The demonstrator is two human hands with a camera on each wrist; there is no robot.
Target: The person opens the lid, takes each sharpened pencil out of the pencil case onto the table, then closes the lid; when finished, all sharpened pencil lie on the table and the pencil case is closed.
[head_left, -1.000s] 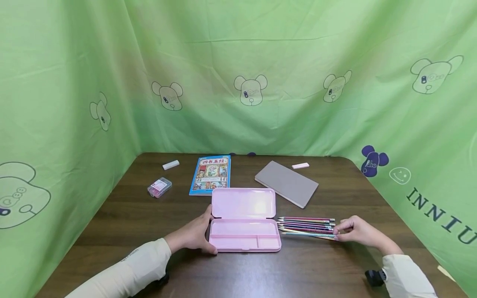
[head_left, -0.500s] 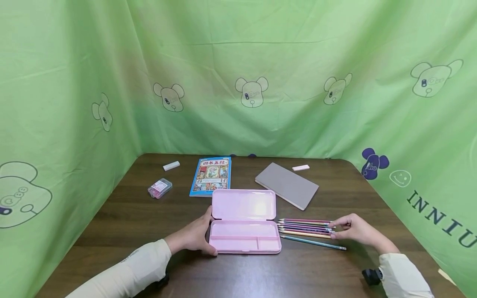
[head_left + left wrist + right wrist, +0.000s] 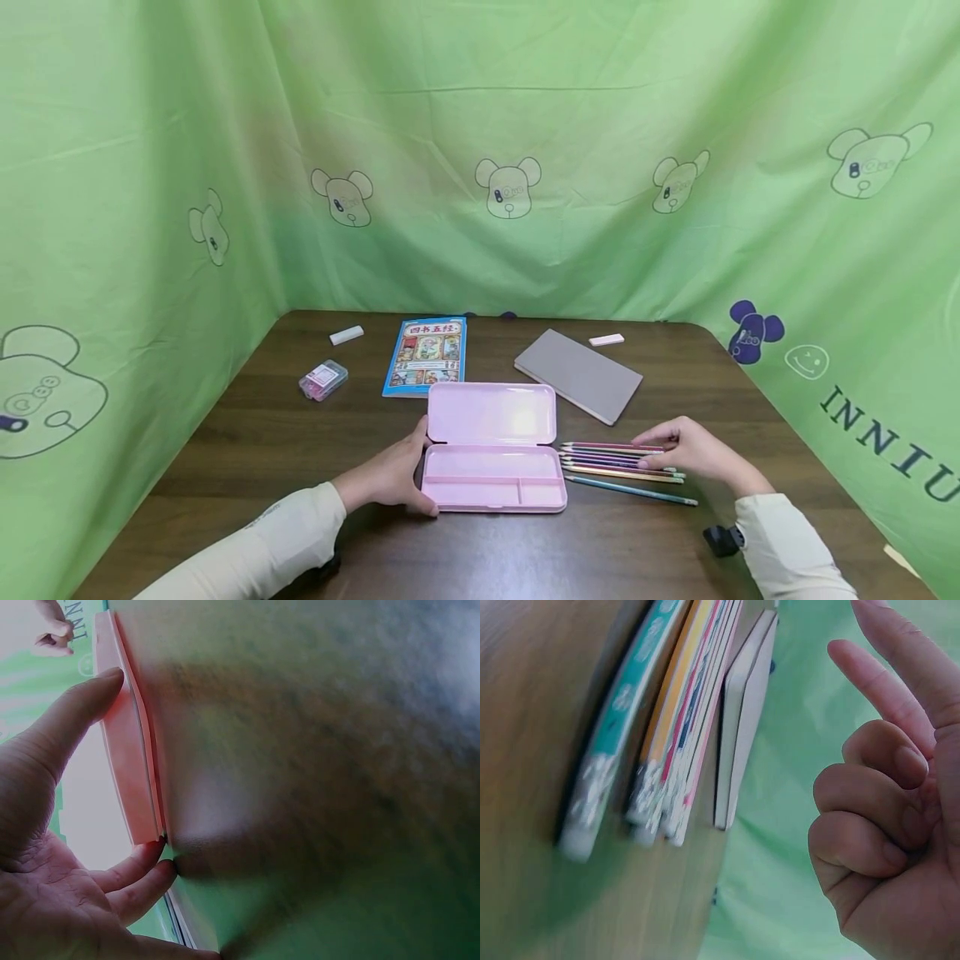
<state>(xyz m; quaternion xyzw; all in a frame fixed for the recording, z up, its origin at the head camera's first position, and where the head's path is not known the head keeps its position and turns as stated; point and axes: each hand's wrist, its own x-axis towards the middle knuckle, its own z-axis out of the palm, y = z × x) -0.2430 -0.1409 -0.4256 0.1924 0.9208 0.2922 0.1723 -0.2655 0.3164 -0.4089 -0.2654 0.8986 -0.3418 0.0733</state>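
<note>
A pink pencil case [image 3: 491, 507] lies unfolded on the table, its lid raised at the back and its divided tray bare. My left hand [image 3: 392, 473] holds its left end, with the thumb on the front wall and fingers at the far side; the left wrist view shows the thumb against the case wall [image 3: 131, 776]. Several pencils [image 3: 603, 461] lie bunched right of the case, a teal pencil [image 3: 633, 491] apart in front. Over the bunch is my right hand [image 3: 693, 454]; thumb and index finger reach out, spread apart, and the other fingers [image 3: 866, 791] are curled in, holding nothing.
Behind the case are a blue picture-covered book [image 3: 426, 357] and a grey notebook [image 3: 577, 375]. A small clear box [image 3: 323, 381] and a white block [image 3: 347, 335] lie back left, another small pale block [image 3: 606, 340] back right. Green cloth [image 3: 510, 258] surrounds the table.
The teal pencil has come away from the bunch and lies slightly askew in front. My right hand has left the pencils' ends and shifted left over them. The left hand stays put.
</note>
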